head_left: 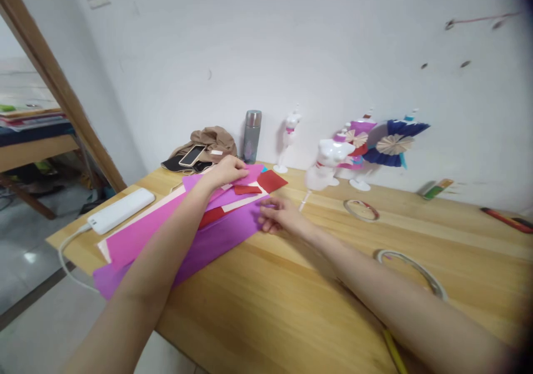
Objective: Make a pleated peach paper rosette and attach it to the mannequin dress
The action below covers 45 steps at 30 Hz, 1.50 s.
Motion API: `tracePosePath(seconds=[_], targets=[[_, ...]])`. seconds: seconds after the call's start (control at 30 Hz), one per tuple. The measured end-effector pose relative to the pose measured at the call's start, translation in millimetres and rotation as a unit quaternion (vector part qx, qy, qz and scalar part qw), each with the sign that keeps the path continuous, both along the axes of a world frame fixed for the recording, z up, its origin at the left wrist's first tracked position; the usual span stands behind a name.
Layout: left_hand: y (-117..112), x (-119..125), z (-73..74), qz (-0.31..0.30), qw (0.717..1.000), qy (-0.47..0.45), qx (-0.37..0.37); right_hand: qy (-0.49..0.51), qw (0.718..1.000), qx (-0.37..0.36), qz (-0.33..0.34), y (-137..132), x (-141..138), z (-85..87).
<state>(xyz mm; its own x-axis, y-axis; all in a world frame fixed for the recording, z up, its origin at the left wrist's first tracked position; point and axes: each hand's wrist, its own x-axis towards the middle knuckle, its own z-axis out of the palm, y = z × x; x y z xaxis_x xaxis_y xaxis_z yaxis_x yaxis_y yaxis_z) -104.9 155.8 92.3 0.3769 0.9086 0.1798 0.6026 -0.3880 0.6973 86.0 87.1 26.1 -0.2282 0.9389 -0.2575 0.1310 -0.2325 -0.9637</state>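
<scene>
Long sheets of crepe paper lie across the left part of a wooden table (300,285): a purple sheet (216,238) at the front, a pink sheet (141,232) behind it, red pieces (271,181) at the far end. My left hand (227,171) rests on the far end of the pile, fingers curled and pressed on a pink sheet. Its grip is not clear. My right hand (278,216) lies at the purple sheet's right edge, fingers bent and touching the paper.
A white power strip (120,210) with a cable lies at the table's left edge. Behind the paper are a brown cloth with phones (195,155) and a metal flask (252,135). White mannequin figures (328,163) with paper dresses stand at the wall. Two tape rings (361,210) lie right.
</scene>
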Motion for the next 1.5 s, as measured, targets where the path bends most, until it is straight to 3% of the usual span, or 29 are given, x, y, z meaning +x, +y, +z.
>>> tracePosePath(seconds=[0.17,0.3,0.37,0.43,0.5,0.53,0.67,0.9,1.2,1.37,1.5], targets=[[-31.3,32.1,2.2,-0.149,0.981,0.101,-0.071,0.091,0.996,-0.020,0.005,-11.0,3.1,-2.1],[-43.1,46.3,3.4,-0.299,0.928,0.202,-0.093,0.087,0.996,0.002,-0.011,-17.1,12.6,-3.8],[-40.4,41.4,6.5,-0.317,0.912,0.238,-0.107,0.066,0.998,0.018,-0.007,-23.4,20.1,-4.3],[-31.9,28.8,9.8,-0.283,0.920,0.251,-0.098,0.046,0.998,0.028,0.011,-32.2,28.4,-4.6],[-19.6,11.1,11.1,-0.166,0.950,0.262,-0.037,0.017,0.998,0.033,0.059,-42.2,36.4,-5.6],[-12.8,1.4,10.6,-0.075,0.952,0.296,-0.011,-0.009,0.995,0.039,0.093,-47.0,39.8,-6.6],[10.1,-32.7,1.5,0.052,0.931,0.361,-0.032,-0.180,0.950,0.118,0.224,-59.6,47.2,-13.4],[20.4,-45.6,-15.6,0.086,0.907,0.403,-0.081,-0.258,0.890,0.238,0.291,-57.9,48.4,-19.5],[27.4,-55.8,-17.2,0.083,0.916,0.387,-0.063,-0.248,0.889,0.247,0.295,-58.9,52.1,-22.3],[29.7,-48.3,-36.4,0.143,0.935,0.325,0.025,-0.248,0.892,0.239,0.292,-60.0,50.4,-18.8],[32.0,-45.5,-45.0,0.158,0.951,0.261,0.043,-0.242,0.896,0.234,0.290,-60.6,50.5,-17.9]])
